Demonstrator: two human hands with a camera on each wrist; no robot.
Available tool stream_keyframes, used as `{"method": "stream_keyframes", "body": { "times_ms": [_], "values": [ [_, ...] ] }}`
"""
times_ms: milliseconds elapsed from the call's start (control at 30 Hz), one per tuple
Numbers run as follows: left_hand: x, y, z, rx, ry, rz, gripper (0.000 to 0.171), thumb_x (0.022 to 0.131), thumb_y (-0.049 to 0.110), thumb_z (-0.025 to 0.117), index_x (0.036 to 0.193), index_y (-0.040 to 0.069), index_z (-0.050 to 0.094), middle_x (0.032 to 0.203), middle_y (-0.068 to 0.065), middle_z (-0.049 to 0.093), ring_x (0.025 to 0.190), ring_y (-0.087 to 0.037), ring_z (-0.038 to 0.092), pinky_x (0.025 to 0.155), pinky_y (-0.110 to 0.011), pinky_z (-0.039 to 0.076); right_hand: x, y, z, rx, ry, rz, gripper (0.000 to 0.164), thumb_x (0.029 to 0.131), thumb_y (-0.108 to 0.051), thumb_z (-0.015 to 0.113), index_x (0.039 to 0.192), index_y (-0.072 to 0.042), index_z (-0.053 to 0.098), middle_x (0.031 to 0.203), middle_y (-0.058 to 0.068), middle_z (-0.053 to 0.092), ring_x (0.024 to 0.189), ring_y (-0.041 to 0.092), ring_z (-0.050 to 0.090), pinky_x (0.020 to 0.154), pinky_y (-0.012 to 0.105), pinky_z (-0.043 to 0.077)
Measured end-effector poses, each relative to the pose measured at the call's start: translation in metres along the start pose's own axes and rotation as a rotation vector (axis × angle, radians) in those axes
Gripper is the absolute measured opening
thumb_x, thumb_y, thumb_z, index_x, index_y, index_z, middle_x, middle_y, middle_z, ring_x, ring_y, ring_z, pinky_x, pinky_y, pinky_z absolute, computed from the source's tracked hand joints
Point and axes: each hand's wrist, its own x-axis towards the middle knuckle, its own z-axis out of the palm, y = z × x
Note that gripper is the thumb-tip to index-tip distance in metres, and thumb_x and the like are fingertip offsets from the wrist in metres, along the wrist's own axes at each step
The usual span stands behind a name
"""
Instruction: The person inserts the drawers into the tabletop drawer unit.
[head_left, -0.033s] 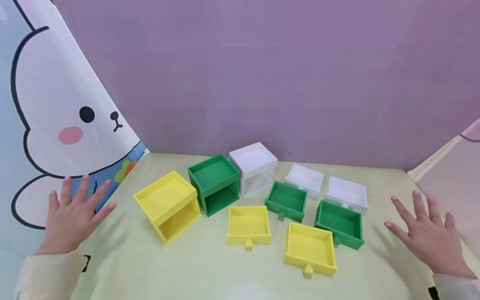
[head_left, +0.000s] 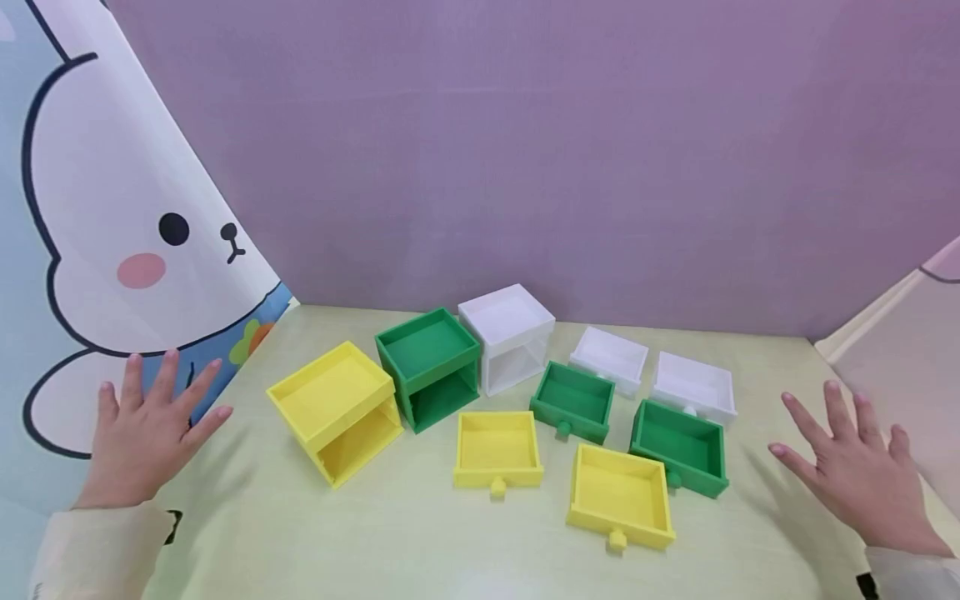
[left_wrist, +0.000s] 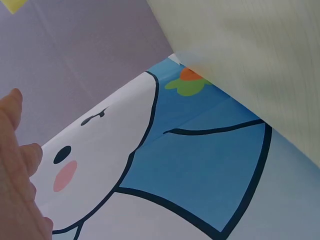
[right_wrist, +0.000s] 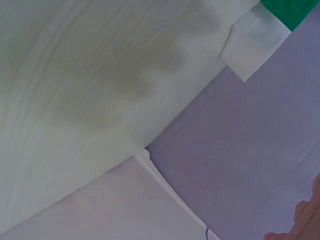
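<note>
Three drawer housings stand at the back and left of a pale wood-grain table, arranged from left to right as a yellow housing, a green housing and a white housing, their front bays facing the viewer's right. To the right and in front lie six matching drawers in colour pairs: a left yellow drawer and a right yellow drawer nearest the viewer, a left green drawer and a right green drawer behind, and a left white drawer and a right white drawer farthest back. Knobs on the yellow and green pairs point toward the viewer. The left hand, released, with fingers spread, is nearest the yellow housing but well apart from it; a cloth printed with a cartoon animal lies behind. The right hand, likewise released and spread, is nearest the right green drawer, without contact.
</note>
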Motion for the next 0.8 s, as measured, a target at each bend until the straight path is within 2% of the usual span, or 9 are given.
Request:
{"method": "stream_keyframes", "body": {
  "times_ms": [200, 333, 600, 800],
  "values": [
    [0.000, 0.000, -0.003, -0.002, 0.001, 0.000, 0.075, 0.096, 0.058, 0.040, 0.155, 0.021, 0.012, 0.153, -0.031, 0.004, 0.137, -0.049, -0.018, 0.101, -0.069, -0.010, -0.003, 0.001, 0.001, 0.019, -0.007, 0.002, 0.077, 0.096, -0.051, 0.047, 0.155, -0.031, 0.001, 0.156, 0.024, -0.005, 0.140, 0.043, -0.015, 0.094, 0.076, 0.006],
    [-0.001, 0.000, -0.005, -0.008, 0.002, -0.005, 0.075, 0.096, 0.058, 0.041, 0.155, 0.020, 0.012, 0.153, -0.032, 0.005, 0.136, -0.050, -0.018, 0.101, -0.068, -0.010, -0.004, 0.001, 0.000, 0.074, -0.015, -0.014, 0.075, 0.098, -0.046, 0.047, 0.155, -0.028, 0.001, 0.156, 0.022, -0.007, 0.140, 0.041, -0.016, 0.095, 0.076, 0.004],
    [-0.002, 0.011, -0.010, -0.109, 0.005, 0.040, 0.070, 0.099, 0.051, 0.040, 0.155, 0.018, 0.014, 0.153, -0.032, 0.008, 0.137, -0.051, -0.016, 0.101, -0.070, -0.009, -0.005, -0.003, 0.001, 0.207, -0.035, -0.029, 0.070, 0.102, -0.037, 0.044, 0.155, -0.020, 0.002, 0.156, 0.022, -0.011, 0.139, 0.047, -0.012, 0.096, 0.074, 0.007],
    [0.001, 0.023, -0.017, -0.190, 0.030, 0.080, 0.065, 0.101, 0.045, 0.040, 0.154, 0.014, 0.018, 0.152, -0.032, 0.011, 0.138, -0.050, -0.015, 0.103, -0.069, -0.007, -0.005, -0.009, -0.004, 0.319, -0.027, -0.039, 0.066, 0.103, -0.029, 0.043, 0.155, -0.014, 0.004, 0.155, 0.026, -0.007, 0.138, 0.051, -0.007, 0.103, 0.068, 0.000]
  ]
}}
